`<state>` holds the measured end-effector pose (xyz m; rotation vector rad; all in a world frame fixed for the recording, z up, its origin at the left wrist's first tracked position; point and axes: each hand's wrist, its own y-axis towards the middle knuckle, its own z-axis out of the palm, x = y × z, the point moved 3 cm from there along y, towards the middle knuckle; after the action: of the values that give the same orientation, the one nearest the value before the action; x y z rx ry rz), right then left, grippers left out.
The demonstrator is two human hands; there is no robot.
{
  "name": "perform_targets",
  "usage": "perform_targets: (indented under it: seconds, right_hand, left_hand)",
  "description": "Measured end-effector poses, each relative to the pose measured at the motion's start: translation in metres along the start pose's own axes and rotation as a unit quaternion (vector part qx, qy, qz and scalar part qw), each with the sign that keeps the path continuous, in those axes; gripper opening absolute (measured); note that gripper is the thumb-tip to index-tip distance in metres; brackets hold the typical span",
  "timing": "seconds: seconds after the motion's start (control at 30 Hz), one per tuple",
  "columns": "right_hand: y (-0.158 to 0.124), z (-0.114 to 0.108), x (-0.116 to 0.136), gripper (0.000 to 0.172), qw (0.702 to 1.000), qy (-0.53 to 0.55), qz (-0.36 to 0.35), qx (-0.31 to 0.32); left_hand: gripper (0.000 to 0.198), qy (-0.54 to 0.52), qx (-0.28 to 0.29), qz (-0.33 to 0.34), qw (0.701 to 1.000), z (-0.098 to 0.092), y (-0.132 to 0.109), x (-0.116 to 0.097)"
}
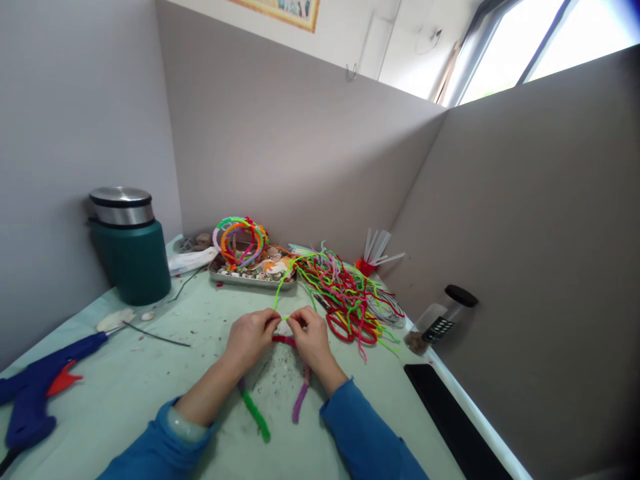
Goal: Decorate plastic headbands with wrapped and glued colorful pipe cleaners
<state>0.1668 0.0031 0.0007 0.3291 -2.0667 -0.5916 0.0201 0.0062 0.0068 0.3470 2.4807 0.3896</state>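
Observation:
My left hand (250,339) and my right hand (311,337) meet over the middle of the table, fingers pinched together. Between them runs a lime-green pipe cleaner (281,288) that rises toward the tray. Under the hands lies a hoop wrapped in pipe cleaners, with a red stretch (283,340) between the thumbs, a green end (257,416) on the left and a purple end (301,401) on the right. Both arms wear blue sleeves.
A metal tray (253,278) holds wrapped hoops (240,239) and shells. A heap of loose pipe cleaners (350,293) and red scissors (346,329) lie to the right. A blue glue gun (37,387), a green canister (131,245), a small jar (440,321) and a black slab (453,420) surround the work area.

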Motion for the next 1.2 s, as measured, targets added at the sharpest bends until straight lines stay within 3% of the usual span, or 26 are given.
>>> perform_targets:
  seconds: [0.13, 0.27, 0.33, 0.43, 0.57, 0.77, 1.0, 1.2]
  right_hand:
    - [-0.001, 0.004, -0.002, 0.008, 0.988, 0.128, 0.082, -0.025]
    - [-0.004, 0.013, -0.006, 0.010, 0.937, 0.297, 0.182, -0.013]
    - [-0.003, 0.015, -0.007, 0.012, 0.927, 0.324, 0.191, 0.008]
    - [0.001, 0.010, -0.008, 0.012, 0.952, 0.264, 0.154, 0.030]
    - [0.004, -0.002, -0.003, 0.015, 0.994, 0.094, 0.044, 0.017]
    - [-0.003, -0.004, 0.011, 0.009, 0.988, -0.125, -0.082, 0.032]
    - [-0.005, 0.000, 0.010, 0.009, 0.964, -0.236, -0.110, 0.049]
    - [-0.002, -0.003, 0.005, 0.010, 0.984, -0.167, -0.055, 0.025]
  left_hand:
    - [0.020, -0.127, 0.024, -0.017, 0.992, 0.004, 0.002, -0.002]
    - [0.023, -0.294, 0.072, -0.032, 0.953, 0.012, 0.004, -0.003]
    - [0.023, -0.313, 0.072, -0.043, 0.946, 0.013, 0.004, -0.002]
    - [0.022, -0.221, 0.032, -0.041, 0.974, 0.007, 0.004, 0.002]
    - [0.021, -0.068, -0.007, -0.012, 0.998, 0.001, 0.002, 0.003]
    - [0.023, 0.049, -0.013, 0.047, 0.998, 0.003, -0.002, -0.004]
    - [0.024, 0.081, -0.017, 0.073, 0.994, 0.002, -0.004, -0.006]
    - [0.023, 0.086, -0.013, 0.015, 0.996, 0.001, -0.001, -0.001]
